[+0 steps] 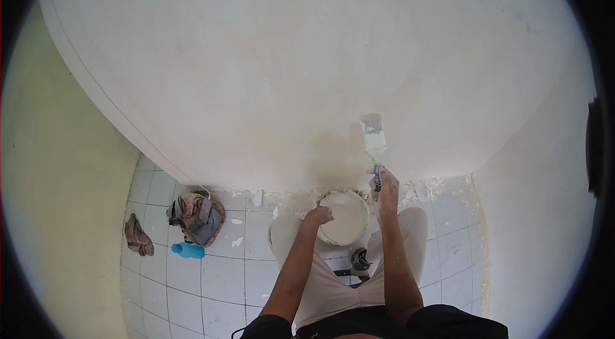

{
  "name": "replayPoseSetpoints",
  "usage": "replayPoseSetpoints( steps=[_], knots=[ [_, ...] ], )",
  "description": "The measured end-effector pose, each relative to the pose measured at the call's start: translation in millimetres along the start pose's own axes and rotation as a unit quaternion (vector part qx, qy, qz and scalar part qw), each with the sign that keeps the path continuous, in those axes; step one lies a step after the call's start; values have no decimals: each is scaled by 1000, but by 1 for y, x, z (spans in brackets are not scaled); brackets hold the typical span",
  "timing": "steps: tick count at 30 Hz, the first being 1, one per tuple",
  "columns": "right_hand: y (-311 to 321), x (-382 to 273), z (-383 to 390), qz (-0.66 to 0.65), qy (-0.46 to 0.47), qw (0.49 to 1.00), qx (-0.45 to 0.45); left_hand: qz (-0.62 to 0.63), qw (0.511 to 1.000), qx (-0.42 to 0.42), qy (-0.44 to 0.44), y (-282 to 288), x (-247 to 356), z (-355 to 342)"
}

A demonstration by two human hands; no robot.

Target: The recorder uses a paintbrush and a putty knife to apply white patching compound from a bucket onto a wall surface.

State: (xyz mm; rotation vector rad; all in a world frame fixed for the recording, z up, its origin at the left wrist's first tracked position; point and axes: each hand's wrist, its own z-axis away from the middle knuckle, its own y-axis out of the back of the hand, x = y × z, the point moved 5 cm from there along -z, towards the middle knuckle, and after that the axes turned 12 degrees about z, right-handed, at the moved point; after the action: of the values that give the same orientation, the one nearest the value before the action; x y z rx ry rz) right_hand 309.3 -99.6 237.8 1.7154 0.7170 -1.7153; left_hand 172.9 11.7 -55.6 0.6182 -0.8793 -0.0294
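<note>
My right hand (385, 190) grips the blue patterned handle of a putty knife (375, 140), held upright in front of the wall (275, 70). Its broad blade is coated in white, with a greyish patch toward the tip. Below and to the left stands a round bucket (344, 227) of creamy off-white compound, between my knees. My left hand (318, 214) is closed at the bucket's left rim, its fingers partly hidden. A damp-looking darker patch shows on the wall just above the bucket.
On the tiled floor (221, 275) to the left lie a bundled cloth bag (197, 218), a blue bottle (188, 250) and a brown rag (138, 236). White flakes litter the wall's foot. A thin cable (138, 142) runs down the wall. Side walls close in left and right.
</note>
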Motion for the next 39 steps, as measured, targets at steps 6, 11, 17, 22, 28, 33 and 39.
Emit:
replayPoseSetpoints(
  steps=[6, 11, 17, 22, 28, 33, 39],
  knots=[
    [-30, -50, -24, 95, 103, 988, 63, -15, 998, -33, 48, -1, 2, -3],
    [-47, -159, -78, 273, 335, 891, 139, -30, 998, -36, 52, 3, 5, 3],
    [-59, -217, -151, 380, 490, 770, 152, -6, 1000, 5, 13, 9, 9, 6],
    [-53, -157, -152, 558, 355, 749, 37, -3, 1000, 8, 7, 9, 14, 3],
    [-46, -133, -127, 597, 310, 739, -32, -15, 999, -7, 34, 9, 12, 11],
    [-40, -119, -105, 239, 103, 930, -259, -8, 999, 5, 32, 12, 11, 16],
    [-48, -115, -79, 15, 42, 962, -270, -2, 999, -4, 39, 9, 9, 11]
  ],
)
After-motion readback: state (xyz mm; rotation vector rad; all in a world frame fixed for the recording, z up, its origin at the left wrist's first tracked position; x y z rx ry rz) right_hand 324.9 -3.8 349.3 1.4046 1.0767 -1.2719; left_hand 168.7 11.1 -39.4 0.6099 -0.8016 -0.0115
